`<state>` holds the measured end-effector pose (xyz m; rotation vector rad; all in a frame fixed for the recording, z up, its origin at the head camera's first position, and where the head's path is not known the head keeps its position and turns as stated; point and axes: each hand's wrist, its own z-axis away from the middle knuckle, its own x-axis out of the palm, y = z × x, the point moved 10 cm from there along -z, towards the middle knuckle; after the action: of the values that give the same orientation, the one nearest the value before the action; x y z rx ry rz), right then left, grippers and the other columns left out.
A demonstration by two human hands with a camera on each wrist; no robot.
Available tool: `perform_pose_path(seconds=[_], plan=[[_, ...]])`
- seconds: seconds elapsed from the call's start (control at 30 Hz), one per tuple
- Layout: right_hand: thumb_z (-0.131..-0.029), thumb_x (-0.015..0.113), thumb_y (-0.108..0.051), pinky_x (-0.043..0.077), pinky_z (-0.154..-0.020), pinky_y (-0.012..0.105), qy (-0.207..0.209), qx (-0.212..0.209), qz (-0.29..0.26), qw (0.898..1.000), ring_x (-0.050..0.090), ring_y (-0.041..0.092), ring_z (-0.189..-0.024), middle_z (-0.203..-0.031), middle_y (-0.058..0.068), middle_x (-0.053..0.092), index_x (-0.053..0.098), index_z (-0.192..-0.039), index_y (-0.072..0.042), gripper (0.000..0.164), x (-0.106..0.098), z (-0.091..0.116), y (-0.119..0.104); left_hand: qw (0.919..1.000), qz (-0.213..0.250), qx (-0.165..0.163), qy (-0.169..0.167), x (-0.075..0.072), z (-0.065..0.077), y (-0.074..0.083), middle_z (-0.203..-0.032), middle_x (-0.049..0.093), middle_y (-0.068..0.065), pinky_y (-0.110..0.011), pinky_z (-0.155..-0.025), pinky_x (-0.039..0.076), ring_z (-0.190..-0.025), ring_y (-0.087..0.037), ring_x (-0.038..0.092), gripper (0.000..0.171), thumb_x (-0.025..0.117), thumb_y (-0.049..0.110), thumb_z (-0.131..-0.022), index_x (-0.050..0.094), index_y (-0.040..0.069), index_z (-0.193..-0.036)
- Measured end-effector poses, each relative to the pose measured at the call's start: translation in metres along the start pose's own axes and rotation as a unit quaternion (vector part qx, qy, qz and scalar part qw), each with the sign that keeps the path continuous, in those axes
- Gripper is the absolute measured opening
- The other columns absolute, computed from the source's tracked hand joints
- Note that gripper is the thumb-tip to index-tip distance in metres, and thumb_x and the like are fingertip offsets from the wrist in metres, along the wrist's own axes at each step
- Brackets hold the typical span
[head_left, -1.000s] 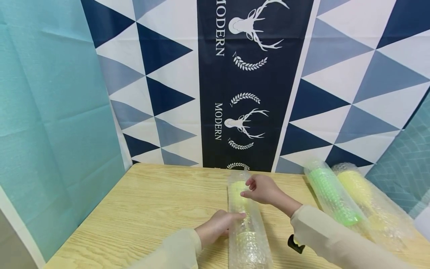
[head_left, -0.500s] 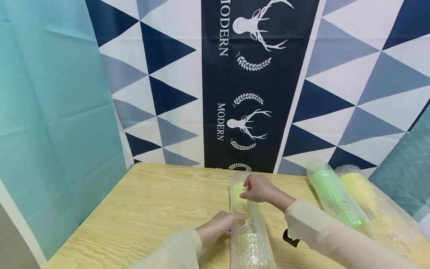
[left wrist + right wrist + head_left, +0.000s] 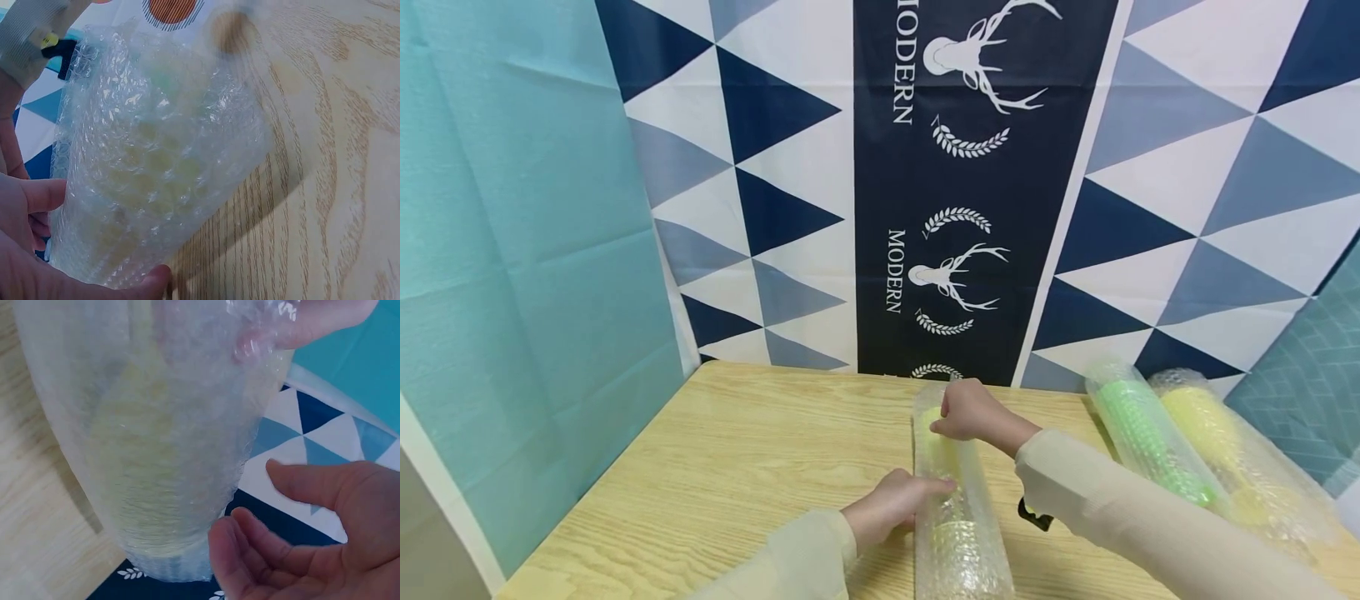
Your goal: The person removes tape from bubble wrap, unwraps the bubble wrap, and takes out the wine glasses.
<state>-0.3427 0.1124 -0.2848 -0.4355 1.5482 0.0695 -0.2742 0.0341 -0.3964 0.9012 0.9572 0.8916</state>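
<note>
A long bundle of clear bubble wrap (image 3: pixel 966 554) lies lengthwise on the wooden table in the head view. Through its layers show yellow shapes, wider at both ends; their kind is blurred by the wrap. My left hand (image 3: pixel 891 504) grips the bundle's left side near its middle, thumb laid over the top. In the left wrist view the plastic (image 3: pixel 150 144) sits between thumb and fingers. Over the far end, my right hand (image 3: pixel 970 408) hovers with fingers loosely bent. The right wrist view shows its fingertips (image 3: pixel 222 534) right at the wrap's edge, thumb apart from them.
To the right lie two more bubble-wrapped bundles, one with a green item (image 3: pixel 1150 442), one with a yellow item (image 3: pixel 1206 425). The wooden table (image 3: pixel 737 467) ends at a patterned cloth backdrop (image 3: pixel 797 275), with a teal sheet (image 3: pixel 527 250) on the left.
My right hand has shifted slightly up and left, its fingers more bent in the head view. The left hand keeps its place on the bundle. The head view has shifted slightly.
</note>
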Motion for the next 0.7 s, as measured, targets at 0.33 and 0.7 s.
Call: perform_pose_path(seconds=[0.33,0.7], plan=[[-0.074,0.079,-0.025,0.049,-0.051,0.026,-0.003,0.027,0.034,0.999,0.056,0.016,-0.051,-0.068,0.007,0.059,0.054,-0.066,-0.007,0.032,-0.005,-0.013,0.003,0.9993,-0.022,0.002,0.030,0.001,0.001,0.005,-0.119,0.058,-0.019,-0.039,-0.087,0.048,-0.094,-0.024,0.057,0.072,0.069,0.041,-0.080,0.049,-0.012,-0.124],[-0.073,0.080,-0.028,0.054,-0.068,0.033,-0.025,0.045,0.080,0.995,0.056,0.020,-0.070,-0.083,0.010,0.067,0.066,-0.082,-0.001,0.031,-0.002,-0.018,0.004,0.9983,-0.033,0.012,0.048,0.007,0.001,0.012,-0.122,0.059,-0.019,-0.045,-0.092,0.048,-0.101,-0.025,0.057,0.070,0.069,0.041,-0.079,0.052,-0.010,-0.123]])
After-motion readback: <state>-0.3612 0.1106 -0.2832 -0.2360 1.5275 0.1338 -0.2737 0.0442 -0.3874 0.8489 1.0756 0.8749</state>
